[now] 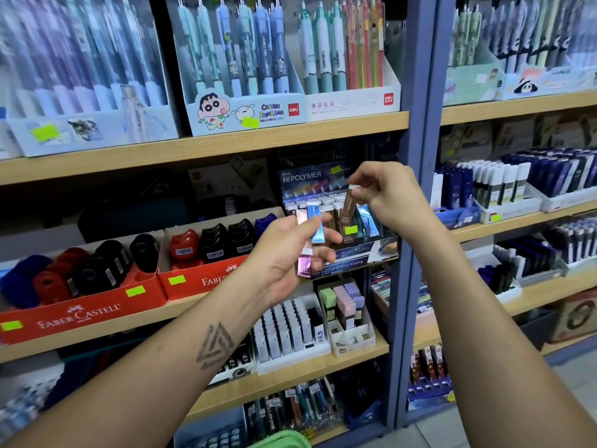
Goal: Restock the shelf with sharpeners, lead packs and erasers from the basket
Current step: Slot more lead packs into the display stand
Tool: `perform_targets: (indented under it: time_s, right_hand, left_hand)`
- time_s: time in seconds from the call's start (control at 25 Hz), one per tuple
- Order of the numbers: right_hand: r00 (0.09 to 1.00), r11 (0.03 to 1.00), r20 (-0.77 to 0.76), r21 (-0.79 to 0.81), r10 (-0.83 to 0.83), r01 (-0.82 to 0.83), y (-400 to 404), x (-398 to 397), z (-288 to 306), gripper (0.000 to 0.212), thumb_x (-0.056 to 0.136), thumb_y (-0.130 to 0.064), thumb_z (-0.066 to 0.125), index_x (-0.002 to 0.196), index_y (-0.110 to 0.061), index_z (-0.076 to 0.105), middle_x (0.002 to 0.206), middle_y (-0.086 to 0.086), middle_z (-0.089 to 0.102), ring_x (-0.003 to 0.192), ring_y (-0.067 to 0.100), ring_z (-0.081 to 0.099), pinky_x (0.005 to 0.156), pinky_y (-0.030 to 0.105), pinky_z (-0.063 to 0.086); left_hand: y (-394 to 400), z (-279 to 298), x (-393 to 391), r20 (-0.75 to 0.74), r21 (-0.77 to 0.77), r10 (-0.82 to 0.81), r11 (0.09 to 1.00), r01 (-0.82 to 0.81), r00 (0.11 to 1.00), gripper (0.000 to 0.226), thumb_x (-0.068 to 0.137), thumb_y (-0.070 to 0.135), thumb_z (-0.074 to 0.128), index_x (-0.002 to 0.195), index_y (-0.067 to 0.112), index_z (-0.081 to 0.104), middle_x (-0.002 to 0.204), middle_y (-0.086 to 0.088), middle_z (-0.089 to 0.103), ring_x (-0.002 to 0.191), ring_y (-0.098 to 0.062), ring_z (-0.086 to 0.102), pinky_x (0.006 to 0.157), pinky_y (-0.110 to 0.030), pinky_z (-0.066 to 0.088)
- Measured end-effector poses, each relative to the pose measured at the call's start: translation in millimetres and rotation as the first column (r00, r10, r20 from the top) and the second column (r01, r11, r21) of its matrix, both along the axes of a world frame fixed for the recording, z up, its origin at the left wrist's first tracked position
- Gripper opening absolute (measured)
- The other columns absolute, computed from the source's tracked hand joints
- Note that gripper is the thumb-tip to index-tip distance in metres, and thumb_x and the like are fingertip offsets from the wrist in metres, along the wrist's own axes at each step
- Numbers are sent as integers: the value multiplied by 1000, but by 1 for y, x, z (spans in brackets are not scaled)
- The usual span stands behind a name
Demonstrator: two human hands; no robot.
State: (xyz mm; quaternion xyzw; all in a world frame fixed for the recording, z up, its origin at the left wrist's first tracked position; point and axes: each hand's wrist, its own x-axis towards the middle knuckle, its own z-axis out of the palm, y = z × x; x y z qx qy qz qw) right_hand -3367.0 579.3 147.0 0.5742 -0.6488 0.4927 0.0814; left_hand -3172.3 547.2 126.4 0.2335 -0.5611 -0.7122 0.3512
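Observation:
My left hand (287, 253) holds two slim stick erasers in front of the middle shelf: a shiny blue one (315, 223) and a pink one (303, 261). My right hand (387, 194) pinches the white top of a brown stick eraser (348, 211), which hangs upright just in front of the HI-POLYMER display box (310, 181). More sticks stand in that display. Red Faber-Castell boxes (80, 313) of black, red and blue sharpeners (213, 242) sit to the left. A green basket edge (281, 439) shows at the bottom.
The shelf above carries pen and mechanical pencil display boxes (245, 114). Below stand a white tray of lead packs (284, 331) and pastel erasers (345, 302). A blue upright post (416, 205) separates a second shelf unit on the right, stocked with dark lead cases (517, 182).

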Motion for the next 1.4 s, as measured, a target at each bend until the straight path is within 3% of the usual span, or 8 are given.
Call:
perform_targets:
  time_s: [0.16, 0.28, 0.44, 0.6, 0.8, 1.0, 1.16, 1.4]
  right_hand:
    - [987, 991, -161, 133, 19, 3, -2, 5, -4, 11, 89, -12, 72, 98, -18, 77, 94, -1, 69, 88, 20, 65, 82, 37, 53]
    - [970, 980, -238, 197, 53, -6, 4, 9, -2, 15, 91, -17, 71, 104, -18, 78, 105, -3, 56, 87, 15, 55, 77, 30, 43]
    - [949, 946, 157, 137, 273, -295, 25, 18, 16, 17, 96, -23, 66, 107, -14, 75, 89, -3, 68, 74, 3, 60, 69, 15, 45]
    - [839, 865, 362, 144, 407, -481, 29, 27, 13, 9, 88, -7, 74, 94, -1, 73, 80, 18, 70, 69, 18, 63, 65, 26, 53]
    - [902, 976, 391, -181, 182, -118, 19, -7, 9, 14, 86, -1, 74, 92, -13, 71, 79, 13, 68, 65, 19, 67, 66, 30, 57]
    - [992, 992, 76, -71, -97, 103, 15, -24, -1, 13, 90, -8, 70, 89, -21, 71, 76, -1, 69, 72, 17, 69, 77, 37, 59]
    - [994, 994, -20, -43, -106, 105, 12, -24, 1, 12, 92, -6, 66, 95, -16, 72, 81, 2, 69, 79, 23, 67, 79, 39, 56]
    - [987, 984, -117, 125, -111, 126, -2, -25, 1, 18, 92, -7, 64, 94, -24, 70, 80, -2, 65, 82, 25, 64, 79, 44, 56]
  left_hand:
    - [0, -4, 0, -50, 12, -67, 998, 68, 997, 23, 103, 6, 47, 125, -2, 47, 84, -21, 68, 52, -18, 51, 38, -17, 33]
    - [-1, -7, 0, -55, 8, -99, 995, 100, 994, 21, 101, 2, 49, 121, -2, 52, 84, -21, 66, 55, -16, 52, 40, -17, 36]
    - [2, -9, -1, -26, -44, -139, 989, 138, 990, 17, 99, -1, 52, 115, -2, 56, 84, -20, 64, 55, -15, 49, 41, -18, 33]
    - [4, -8, -7, 6, -46, -88, 995, 88, 996, 12, 99, 1, 52, 111, -2, 56, 92, -25, 66, 54, -16, 49, 41, -18, 33]
    - [6, -4, -6, 100, 1, -20, 1000, 20, 995, 26, 100, 5, 53, 121, -9, 52, 87, -23, 68, 47, -14, 46, 37, -18, 26]
    - [12, 1, -7, 32, 125, -156, 981, 151, 987, 21, 99, -2, 40, 120, -4, 43, 90, -31, 67, 56, -20, 52, 41, -21, 37]
    - [15, -3, -11, 32, 127, -178, 977, 173, 984, 26, 103, 3, 42, 127, -7, 47, 99, -31, 69, 68, -25, 68, 53, -25, 56]
    - [17, -5, -11, 48, 113, -180, 978, 174, 982, 27, 104, 6, 45, 129, -2, 50, 91, -24, 70, 68, -25, 69, 51, -24, 57]
